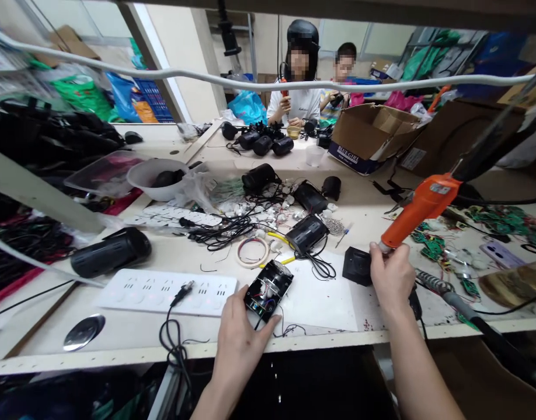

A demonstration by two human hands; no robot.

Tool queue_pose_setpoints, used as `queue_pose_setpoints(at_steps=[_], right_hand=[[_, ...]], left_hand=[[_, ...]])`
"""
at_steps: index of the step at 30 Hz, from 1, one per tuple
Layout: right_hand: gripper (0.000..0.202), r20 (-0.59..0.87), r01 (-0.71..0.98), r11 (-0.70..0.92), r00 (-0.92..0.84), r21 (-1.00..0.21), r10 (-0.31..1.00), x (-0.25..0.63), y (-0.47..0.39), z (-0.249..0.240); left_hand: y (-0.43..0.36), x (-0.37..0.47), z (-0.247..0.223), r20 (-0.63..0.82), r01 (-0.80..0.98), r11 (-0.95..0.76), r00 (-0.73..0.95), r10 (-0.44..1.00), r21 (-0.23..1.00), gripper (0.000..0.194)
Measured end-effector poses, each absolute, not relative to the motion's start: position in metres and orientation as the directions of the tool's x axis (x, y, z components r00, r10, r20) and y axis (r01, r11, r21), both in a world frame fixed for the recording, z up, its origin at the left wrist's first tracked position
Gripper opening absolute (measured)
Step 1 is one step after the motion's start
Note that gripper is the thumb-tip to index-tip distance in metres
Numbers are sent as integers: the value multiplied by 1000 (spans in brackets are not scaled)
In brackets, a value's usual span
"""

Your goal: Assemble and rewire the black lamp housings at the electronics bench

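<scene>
My left hand [242, 326] grips an opened black device [270, 289] near the table's front edge; wires and inner parts show in it. My right hand [393, 277] is closed around the lower end of an orange electric screwdriver [419, 210], which slants up to the right. Beside that hand sits a small black box-shaped part [357, 265]; the screwdriver's tip is hidden. Between my hands lies a white sheet [323, 300] on the table. Behind it rests a black cylindrical housing [307, 234] with a coiled cable.
A white power strip [167, 291] with a plug on it is at left, near a black cylinder [111, 252]. Tape roll [253, 252], cables and small parts fill the middle. Green circuit boards [432, 242] lie right, by a soldering iron holder [434, 283]. Two people sit beyond.
</scene>
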State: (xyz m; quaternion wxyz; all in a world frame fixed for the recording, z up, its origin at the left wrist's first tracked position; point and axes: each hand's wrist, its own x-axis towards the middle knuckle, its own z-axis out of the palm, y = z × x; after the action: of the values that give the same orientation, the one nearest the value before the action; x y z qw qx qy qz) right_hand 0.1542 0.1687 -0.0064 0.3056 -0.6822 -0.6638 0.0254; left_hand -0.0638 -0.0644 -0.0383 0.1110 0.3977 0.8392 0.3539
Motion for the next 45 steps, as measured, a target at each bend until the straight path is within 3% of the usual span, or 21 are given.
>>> queue_pose_setpoints(at_steps=[5,11,14,18,21,25,29,32,35,39,43,45], right_hand=[[46,363,917,41,115,-396,924,147,192,-2],[36,282,942,57,41,-330,959,150,194,-2],[45,260,933,189,-109,-307,959,164,177,-3],[73,135,847,442,-421,-296,897,179,159,-12],[72,79,828,470,-470,-306,879,182,158,-19],[58,210,800,468,-418,-376,884,177,156,-14],[56,361,780,489,-359,-391,861,168,121,2],[51,386,754,538,-401,-377,831,156,79,5],[42,374,788,524,-403,-323,835,140,48,-6],[51,417,862,474,-370,-181,830,118,46,-28],[56,477,813,566,-448,-134,756,107,60,-24],[50,505,755,635,-489,-163,711,102,61,-13]], left_hand=[[-68,-66,-40,81,600,436,-643,761,671,76],[-74,-69,-43,45,601,441,-622,781,667,75],[-76,-72,-47,63,636,406,-583,810,657,73],[-76,-74,-47,95,667,371,-553,828,646,71],[-77,-73,-43,105,673,364,-549,829,643,73],[-77,-71,-37,161,707,325,-527,835,629,81],[-76,-71,-32,203,720,288,-512,834,632,69],[-73,-71,-31,225,716,272,-516,827,643,64],[-72,-71,-33,228,702,276,-534,814,657,64],[-74,-72,-39,208,693,285,-535,819,663,69],[-74,-71,-40,195,682,286,-537,821,673,71],[-73,-69,-39,206,674,278,-544,813,684,70]])
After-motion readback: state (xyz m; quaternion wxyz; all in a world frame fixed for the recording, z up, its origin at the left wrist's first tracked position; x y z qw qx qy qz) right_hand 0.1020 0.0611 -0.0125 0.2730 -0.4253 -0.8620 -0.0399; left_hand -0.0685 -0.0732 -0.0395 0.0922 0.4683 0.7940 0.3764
